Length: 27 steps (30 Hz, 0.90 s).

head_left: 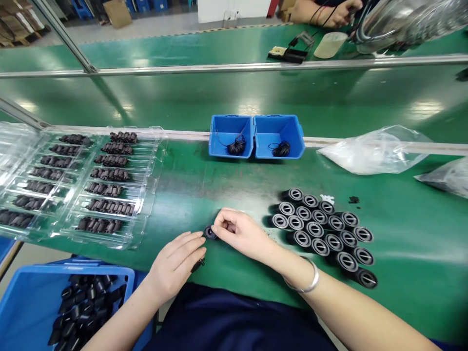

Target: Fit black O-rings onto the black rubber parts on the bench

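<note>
A small round black part [209, 232] sits between my hands at the table's near edge. My right hand [239, 231] is closed in a pinch at its right side, thumb and forefinger on its rim. My left hand [179, 265] reaches to the part from the left, its fingertips touching or almost touching it. Small black pieces [198, 264] stick out from under the bent fingers of that hand; their kind cannot be made out. To the right stand several black cylinders [315, 229], each with a light bar across its round top.
Clear trays [146, 195] of dark ribbed parts lie left. Two blue bins [231, 155] with black cable coils stand behind. A blue crate [32, 292] of black pieces is lower left. Plastic bags [369, 151] lie right. Another person's hand [338, 14] works across the table.
</note>
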Available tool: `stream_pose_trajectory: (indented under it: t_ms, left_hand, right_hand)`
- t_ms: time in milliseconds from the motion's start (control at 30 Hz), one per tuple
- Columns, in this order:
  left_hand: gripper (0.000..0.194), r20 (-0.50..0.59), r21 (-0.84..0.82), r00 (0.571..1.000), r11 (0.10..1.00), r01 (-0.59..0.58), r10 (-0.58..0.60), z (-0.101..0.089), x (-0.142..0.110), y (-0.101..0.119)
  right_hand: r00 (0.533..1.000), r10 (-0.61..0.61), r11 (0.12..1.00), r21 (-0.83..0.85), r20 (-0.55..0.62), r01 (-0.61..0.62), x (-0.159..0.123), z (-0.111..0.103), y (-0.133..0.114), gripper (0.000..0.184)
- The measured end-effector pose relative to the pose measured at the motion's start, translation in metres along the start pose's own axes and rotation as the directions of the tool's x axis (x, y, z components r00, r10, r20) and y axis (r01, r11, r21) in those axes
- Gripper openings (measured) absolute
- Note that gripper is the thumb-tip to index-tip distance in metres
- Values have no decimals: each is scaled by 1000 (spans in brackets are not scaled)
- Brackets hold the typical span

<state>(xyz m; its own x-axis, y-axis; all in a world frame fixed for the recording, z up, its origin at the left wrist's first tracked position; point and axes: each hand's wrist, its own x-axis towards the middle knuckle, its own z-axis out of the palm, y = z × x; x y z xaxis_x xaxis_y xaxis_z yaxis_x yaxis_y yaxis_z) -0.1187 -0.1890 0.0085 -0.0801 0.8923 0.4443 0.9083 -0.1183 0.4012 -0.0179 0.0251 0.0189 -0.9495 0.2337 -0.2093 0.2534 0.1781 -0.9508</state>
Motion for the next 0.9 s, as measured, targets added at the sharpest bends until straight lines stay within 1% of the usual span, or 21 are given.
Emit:
stream_pose_trajectory:
  t_ms: [100, 167, 300, 367, 433, 467, 567, 633, 700, 767, 833, 900]
  left_hand:
    - [30, 67, 63, 996, 996, -62, 58, 1, 1, 2]
    - [28, 86, 92, 993, 992, -84, 76, 2, 3, 3]
    - [28, 117, 119, 990, 988, -98, 84, 1, 6, 3]
    - [30, 131, 127, 988, 987, -101, 85, 0, 6, 3]
    - [31, 145, 138, 984, 983, -121, 100, -1, 7, 3]
    - [32, 150, 144, 982, 981, -133, 111, -1, 7, 4]
    - [33, 160, 164, 978, 974, -156, 130, -1, 9, 4]
    - [33, 164, 175, 979, 973, -151, 122, 0, 9, 5]
    - [33, 161, 180, 981, 974, -140, 111, 2, 9, 5]
    - [32, 151, 176, 983, 976, -129, 103, 3, 9, 6]
    - [31, 145, 162, 986, 981, -104, 81, 5, 9, 8]
    - [32, 151, 143, 987, 987, -76, 54, 6, 9, 9]
  right_hand:
    - [1000, -3, 1000, 0, -5, 3, 1, 0, 1, 18]
    - [1000, -11, 1000, 10, -11, 12, 1, 1, 2, 18]
    - [1000, -15, 994, 110, 4, 15, -1, 2, 5, 21]
    - [998, 24, 980, 194, 55, -35, -1, 2, 6, 20]
    - [990, 81, 954, 277, 119, -112, 0, 3, 7, 17]
    - [982, 113, 940, 305, 154, -156, 1, 3, 7, 18]
    - [949, 205, 907, 318, 239, -276, 7, 3, 3, 24]
    - [930, 258, 889, 312, 261, -334, 12, 2, -1, 25]
    - [921, 286, 863, 348, 264, -367, 15, 1, -3, 25]
    - [922, 287, 829, 414, 260, -375, 14, 1, -3, 26]
    - [931, 275, 795, 488, 238, -360, 10, 2, 0, 29]
    - [946, 261, 760, 563, 192, -324, 3, 5, 3, 33]
